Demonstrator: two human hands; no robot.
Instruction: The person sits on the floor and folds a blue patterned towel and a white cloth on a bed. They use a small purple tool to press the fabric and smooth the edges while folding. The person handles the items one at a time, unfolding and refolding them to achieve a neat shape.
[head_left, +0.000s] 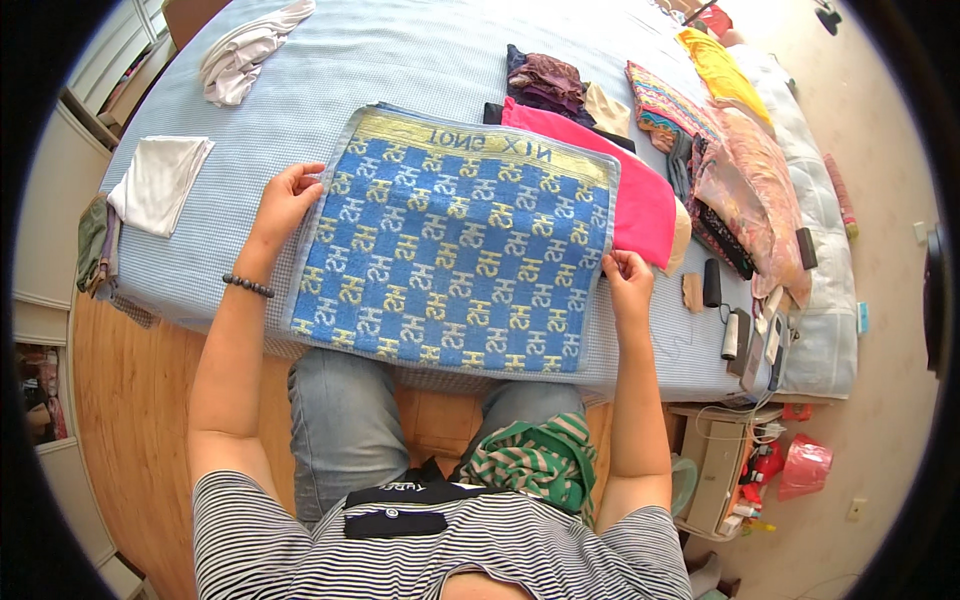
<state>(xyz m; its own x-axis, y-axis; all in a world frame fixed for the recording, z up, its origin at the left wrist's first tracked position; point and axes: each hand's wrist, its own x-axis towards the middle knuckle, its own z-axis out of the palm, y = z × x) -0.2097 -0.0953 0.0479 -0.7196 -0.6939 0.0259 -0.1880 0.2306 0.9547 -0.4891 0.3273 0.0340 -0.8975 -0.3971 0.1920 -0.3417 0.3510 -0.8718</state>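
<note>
A blue and yellow patterned towel is spread flat over the near edge of the bed, its lower border toward my lap. My left hand pinches its left edge near the upper corner. At the towel's right edge, about halfway down, my right hand grips the border between thumb and fingers. Bright pink folded cloth lies partly under the towel's upper right corner. A green and beige striped cloth rests bunched on my right thigh.
The bed carries a folded white cloth, a crumpled white cloth, dark folded clothes and a floral pillow. A black cylinder stands near the right edge. A bedside cabinet with cables is at lower right.
</note>
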